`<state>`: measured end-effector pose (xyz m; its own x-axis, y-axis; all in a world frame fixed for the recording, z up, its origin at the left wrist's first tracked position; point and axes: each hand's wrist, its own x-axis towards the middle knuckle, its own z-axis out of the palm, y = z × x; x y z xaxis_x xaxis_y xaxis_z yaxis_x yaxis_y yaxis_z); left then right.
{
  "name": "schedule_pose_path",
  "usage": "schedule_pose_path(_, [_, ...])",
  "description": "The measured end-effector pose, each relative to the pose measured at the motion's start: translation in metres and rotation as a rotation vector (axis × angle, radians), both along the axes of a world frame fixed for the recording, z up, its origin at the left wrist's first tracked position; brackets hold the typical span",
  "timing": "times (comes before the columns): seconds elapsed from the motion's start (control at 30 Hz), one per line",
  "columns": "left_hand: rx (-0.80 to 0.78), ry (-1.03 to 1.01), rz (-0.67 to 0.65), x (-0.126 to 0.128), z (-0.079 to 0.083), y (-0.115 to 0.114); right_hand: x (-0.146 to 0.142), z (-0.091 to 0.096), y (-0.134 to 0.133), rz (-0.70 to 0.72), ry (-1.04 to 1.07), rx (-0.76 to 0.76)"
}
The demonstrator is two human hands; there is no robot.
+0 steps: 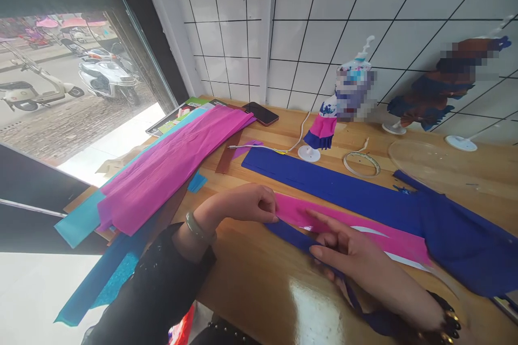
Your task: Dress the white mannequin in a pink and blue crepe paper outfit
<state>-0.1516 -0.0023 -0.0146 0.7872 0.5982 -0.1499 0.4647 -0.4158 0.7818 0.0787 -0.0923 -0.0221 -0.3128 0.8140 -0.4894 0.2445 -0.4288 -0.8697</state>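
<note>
My left hand [246,204] is curled in a pinch on the left end of a pink crepe-paper strip [364,232] that lies flat on the wooden table [259,285]. Fingers stretched out, my right hand [356,264] presses flat on the strip and on a narrow dark blue strip [293,236] running under it toward my wrist. A wider dark blue paper band [332,186] lies just beyond the pink strip, apart from both hands.
A stack of magenta and turquoise crepe sheets [162,172] hangs over the table's left edge. A phone [261,113], a white cable [283,148], a tape ring [361,163], a clear disc [429,164] and paper-dressed figures on stands [324,129] sit toward the tiled wall. Dark blue fabric [465,237] lies right.
</note>
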Motion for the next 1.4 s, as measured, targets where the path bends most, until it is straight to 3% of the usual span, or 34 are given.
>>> schedule_pose_path(0.17, [-0.008,-0.019,-0.002,0.000,-0.006,0.001,-0.005,0.002,-0.001,-0.018,-0.037,0.087])
schedule_pose_path(0.43, [0.013,-0.006,0.003,0.000,-0.007,0.001,-0.004,0.002,-0.001,0.050,-0.476,0.415])
schedule_pose_path(0.73, [0.058,0.038,0.040,0.001,-0.005,0.000,-0.001,-0.012,-0.001,0.049,-0.534,0.487])
schedule_pose_path(0.97, [0.074,0.082,0.014,0.001,-0.003,-0.003,-0.003,-0.010,-0.004,0.161,-0.653,0.514])
schedule_pose_path(1.17, [0.088,0.101,0.028,0.000,-0.008,-0.003,0.001,-0.014,-0.005,0.133,-0.601,0.624])
schedule_pose_path(1.4, [0.087,0.123,0.064,0.002,-0.011,-0.004,0.001,-0.014,-0.004,0.168,-0.623,0.639])
